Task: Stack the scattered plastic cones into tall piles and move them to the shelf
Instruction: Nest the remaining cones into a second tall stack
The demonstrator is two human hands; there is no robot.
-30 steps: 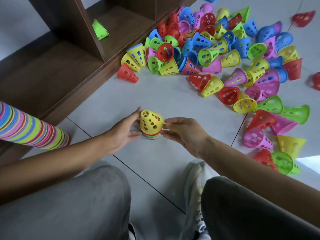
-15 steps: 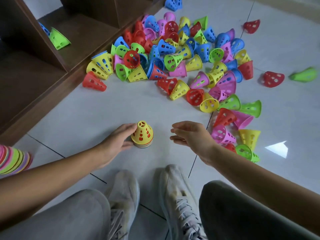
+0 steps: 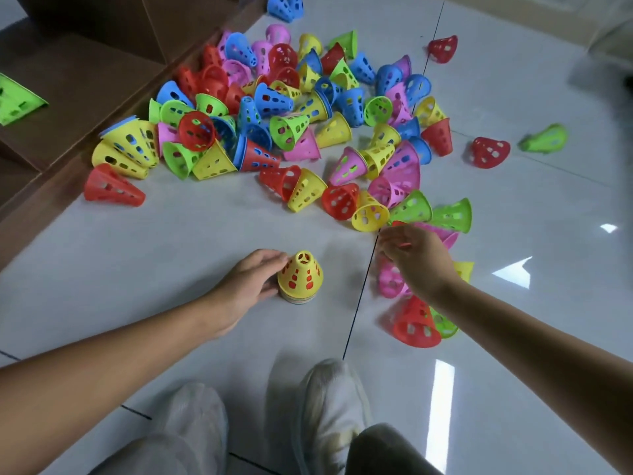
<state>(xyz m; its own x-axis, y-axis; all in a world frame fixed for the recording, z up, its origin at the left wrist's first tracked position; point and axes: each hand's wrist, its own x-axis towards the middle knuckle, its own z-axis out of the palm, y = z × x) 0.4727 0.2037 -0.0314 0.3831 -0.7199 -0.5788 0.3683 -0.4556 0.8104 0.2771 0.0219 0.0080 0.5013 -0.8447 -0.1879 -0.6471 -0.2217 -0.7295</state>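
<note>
While the left hand (image 3: 248,286) rests its fingers against the side of the short stack of perforated plastic cones topped by a yellow one (image 3: 300,277), the stack stands upright on the white tiled floor (image 3: 191,234), just in front of the person's pale shoes (image 3: 330,406) and well apart from the brown wooden shelf (image 3: 85,73) at the floor's far left edge. The right hand (image 3: 416,260) reaches into the near edge of the scattered heap of coloured cones (image 3: 291,132), fingers bent toward a red or pink cone under it; whether it already pinches one cannot be told, since the hand hides the contact.

The main risk is in that blind reach: several cones lie nested or overlapping there, so a pull could bring two at once or roll the neighbours away across the smooth tile. The stack is only lightly steadied from one side, and a cone pushed down off-centre could tip it or jam crooked. The red cone (image 3: 416,325) beside the right forearm could be knocked aside on the way back. A single green cone (image 3: 17,101) lies on the shelf.
</note>
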